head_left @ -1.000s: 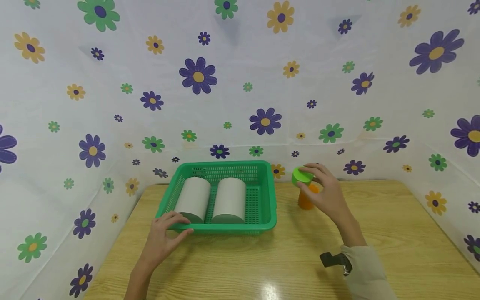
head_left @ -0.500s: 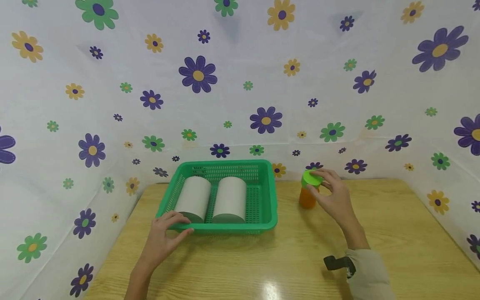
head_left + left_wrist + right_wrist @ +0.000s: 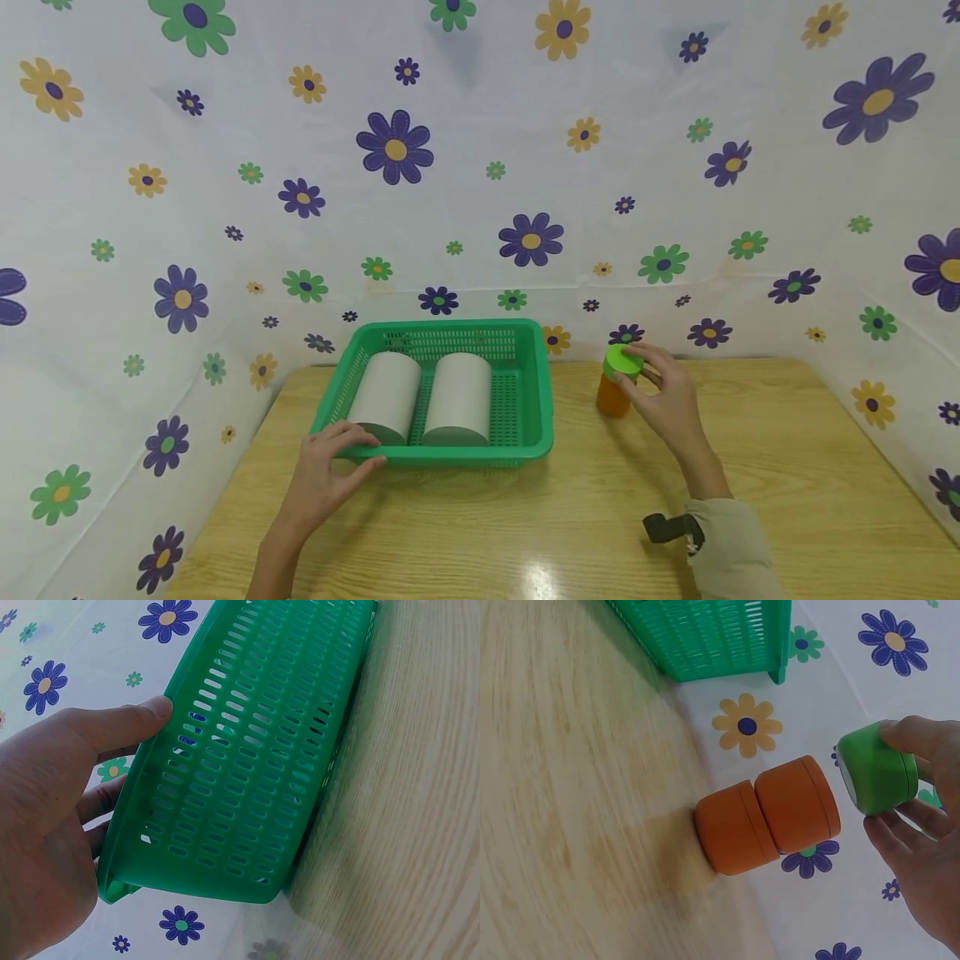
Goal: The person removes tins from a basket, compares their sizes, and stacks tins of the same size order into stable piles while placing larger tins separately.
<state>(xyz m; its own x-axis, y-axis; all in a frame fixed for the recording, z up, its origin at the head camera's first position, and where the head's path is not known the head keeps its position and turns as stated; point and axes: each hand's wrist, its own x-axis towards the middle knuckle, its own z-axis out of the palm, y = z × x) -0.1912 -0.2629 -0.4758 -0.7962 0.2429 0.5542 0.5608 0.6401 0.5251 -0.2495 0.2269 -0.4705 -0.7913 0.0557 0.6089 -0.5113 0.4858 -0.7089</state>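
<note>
My right hand (image 3: pixel 667 400) pinches a small green round container (image 3: pixel 877 769) between thumb and fingers. In the right wrist view it hangs tilted just above two orange round containers, with a narrow gap between. Those are stacked one on the other: the upper orange container (image 3: pixel 796 804) sits on the lower orange container (image 3: pixel 736 827), which stands on the table. In the head view the green one overlaps the top of the stack. My left hand (image 3: pixel 322 475) grips the front-left rim of a green plastic basket (image 3: pixel 480 454), thumb outside and fingers over the edge.
Two white cylinders lie on their sides in the basket, a left cylinder (image 3: pixel 386 392) and a right cylinder (image 3: pixel 459 392). The wooden table (image 3: pixel 465 533) runs back to a white flowered cloth (image 3: pixel 465 208) hanging close behind the basket and stack.
My right hand has carried the green container a little to the right and down, from left of the orange stack to over it. The left hand stays on the basket rim.
</note>
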